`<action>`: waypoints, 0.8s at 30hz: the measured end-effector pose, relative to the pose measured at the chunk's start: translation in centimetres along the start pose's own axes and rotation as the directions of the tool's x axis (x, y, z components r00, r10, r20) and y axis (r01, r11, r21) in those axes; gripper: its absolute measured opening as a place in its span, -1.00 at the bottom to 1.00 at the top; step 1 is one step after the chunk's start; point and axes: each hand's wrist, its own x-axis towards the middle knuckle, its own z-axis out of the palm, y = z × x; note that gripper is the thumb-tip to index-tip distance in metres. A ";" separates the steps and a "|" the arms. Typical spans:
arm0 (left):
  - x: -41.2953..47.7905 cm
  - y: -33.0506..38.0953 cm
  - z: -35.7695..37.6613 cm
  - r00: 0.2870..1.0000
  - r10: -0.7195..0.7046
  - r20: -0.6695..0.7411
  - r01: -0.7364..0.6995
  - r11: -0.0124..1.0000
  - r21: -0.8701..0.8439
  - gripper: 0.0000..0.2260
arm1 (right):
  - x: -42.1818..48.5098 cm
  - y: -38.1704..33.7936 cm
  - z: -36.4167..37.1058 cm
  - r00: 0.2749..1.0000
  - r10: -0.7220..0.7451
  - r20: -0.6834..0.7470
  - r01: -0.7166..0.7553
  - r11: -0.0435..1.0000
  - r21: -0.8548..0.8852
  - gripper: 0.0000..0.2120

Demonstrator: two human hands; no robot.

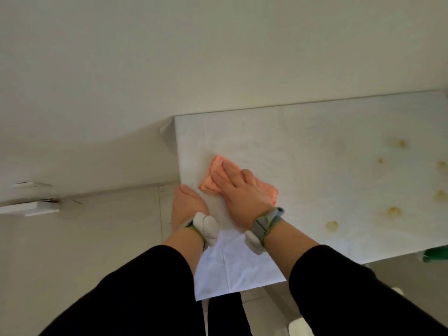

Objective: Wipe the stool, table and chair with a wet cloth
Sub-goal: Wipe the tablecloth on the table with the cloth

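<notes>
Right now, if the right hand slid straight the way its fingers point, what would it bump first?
The right hand, pressing the orange cloth, has only bare table ahead; it would probably bump the wall near the far left corner. Depth is unclear.

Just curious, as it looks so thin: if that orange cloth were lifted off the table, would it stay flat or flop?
Likely floppy: the orange cloth lies creased and flattened under the right hand. Probably light, being thin. Pushed, it should slide with the palm across the smooth table.
</notes>
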 end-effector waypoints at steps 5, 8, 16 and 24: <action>0.0 0.0 -0.1 1.000 -0.005 0.030 0.004 0.999 0.043 -0.55 | 2.3 6.1 -3.3 0.923 0.363 -0.130 -0.361 0.932 0.035 -0.49; -0.1 0.0 -0.1 1.000 0.012 0.023 -0.014 0.998 0.060 -0.58 | 3.6 6.5 -3.7 0.812 0.557 -0.174 -0.536 0.830 0.153 -0.53; -0.1 0.3 -0.2 1.000 -0.009 0.008 0.008 0.996 0.089 -0.56 | 4.2 -1.0 -1.2 0.999 0.023 -0.042 -0.021 0.999 0.050 -0.46; -0.4 0.3 -0.2 0.999 0.016 -0.045 -0.011 0.995 0.102 -0.69 | 0.3 12.4 -6.0 0.773 0.634 -0.020 -0.623 0.764 0.168 -0.35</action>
